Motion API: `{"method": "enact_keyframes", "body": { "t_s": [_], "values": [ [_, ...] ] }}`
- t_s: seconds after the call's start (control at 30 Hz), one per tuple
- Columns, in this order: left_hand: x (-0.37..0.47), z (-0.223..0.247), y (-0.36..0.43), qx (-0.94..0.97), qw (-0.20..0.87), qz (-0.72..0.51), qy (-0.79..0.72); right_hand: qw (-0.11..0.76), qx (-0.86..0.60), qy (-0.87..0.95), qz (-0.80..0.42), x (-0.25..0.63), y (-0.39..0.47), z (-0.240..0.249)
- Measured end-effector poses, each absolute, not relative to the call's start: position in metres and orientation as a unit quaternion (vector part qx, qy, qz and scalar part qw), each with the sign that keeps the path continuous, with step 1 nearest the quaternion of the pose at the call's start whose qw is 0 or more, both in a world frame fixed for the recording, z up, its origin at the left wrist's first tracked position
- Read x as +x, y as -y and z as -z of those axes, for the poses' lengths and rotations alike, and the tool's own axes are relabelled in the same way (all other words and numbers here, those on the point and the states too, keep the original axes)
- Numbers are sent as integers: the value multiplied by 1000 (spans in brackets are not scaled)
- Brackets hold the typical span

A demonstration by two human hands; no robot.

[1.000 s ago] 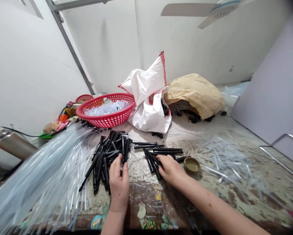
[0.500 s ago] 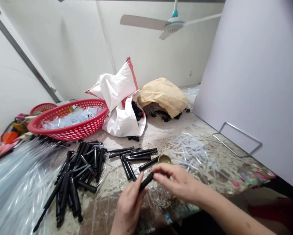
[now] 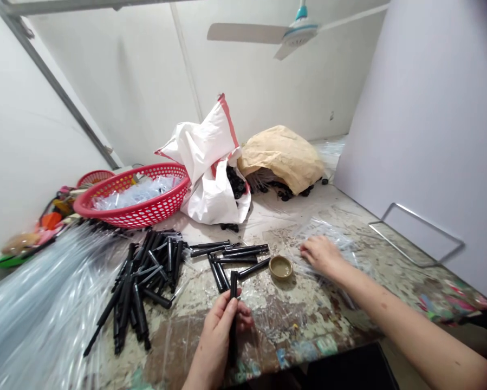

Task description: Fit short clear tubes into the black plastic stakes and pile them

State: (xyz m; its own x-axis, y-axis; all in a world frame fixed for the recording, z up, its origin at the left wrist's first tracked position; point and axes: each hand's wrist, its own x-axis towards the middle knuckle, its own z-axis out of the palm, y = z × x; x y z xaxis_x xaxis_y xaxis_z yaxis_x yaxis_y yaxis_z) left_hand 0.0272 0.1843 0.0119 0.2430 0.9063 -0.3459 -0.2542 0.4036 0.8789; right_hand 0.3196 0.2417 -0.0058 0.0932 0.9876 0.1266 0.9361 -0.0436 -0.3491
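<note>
A slim black plastic tube (image 3: 233, 314) stands nearly upright in my left hand (image 3: 219, 330), the thumb pressed along it and the fingers wrapped behind. My right hand (image 3: 322, 255) reaches out over a loose pile of clear thin plastic sticks (image 3: 344, 244) on the table's right part. Its fingers are bent together at the pile's near left edge, and what they pinch is hidden. Between the hands sits a small brown round dish (image 3: 281, 268). Several black tubes (image 3: 243, 260) lie just beyond my left hand.
A big heap of black tubes (image 3: 145, 287) lies left, beside long clear plastic strips (image 3: 44, 309). Behind stand a red basket (image 3: 145, 212) of clear pieces, a white sack (image 3: 210, 200) and a brown paper bag (image 3: 284, 154). A metal wire handle (image 3: 417, 222) juts from the right panel.
My right hand has left the black tube and moved right and away to the clear sticks. My left hand still holds the tube, now turned more upright. The view has shifted slightly left.
</note>
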Motion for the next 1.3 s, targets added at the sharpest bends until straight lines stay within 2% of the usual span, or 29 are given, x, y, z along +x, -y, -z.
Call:
{"method": "enact_keyframes", "body": {
  "t_s": [0.13, 0.23, 0.3, 0.53, 0.67, 0.77, 0.87, 1.0, 1.07, 1.3],
  "values": [
    [24, -8, -183, 340, 703, -439, -445, 207, -712, 660, -125, 313, -244, -8],
    [23, -2, -183, 359, 693, -449, -435, 251, -656, 676, -221, 298, -238, -24],
    [22, 0, -183, 360, 689, -457, -433, 254, -616, 709, -233, 286, -233, -31],
    [22, 1, -180, 343, 681, -468, -448, 141, -594, 792, 20, 266, -227, -26],
    [21, 5, -179, 352, 690, -454, -441, 107, -555, 821, 80, 265, -227, -28],
    [20, 7, -179, 365, 693, -449, -430, 117, -557, 819, 80, 264, -226, -32],
    [20, 6, -179, 375, 690, -451, -424, 196, -579, 791, 11, 258, -220, -39],
    [19, 5, -178, 356, 695, -472, -409, 312, -569, 724, -235, 232, -205, -50],
    [18, 5, -177, 348, 698, -482, -400, 345, -565, 684, -307, 216, -199, -52],
    [17, 9, -174, 335, 702, -490, -393, 375, -567, 659, -323, 191, -200, -44]
  ]
}}
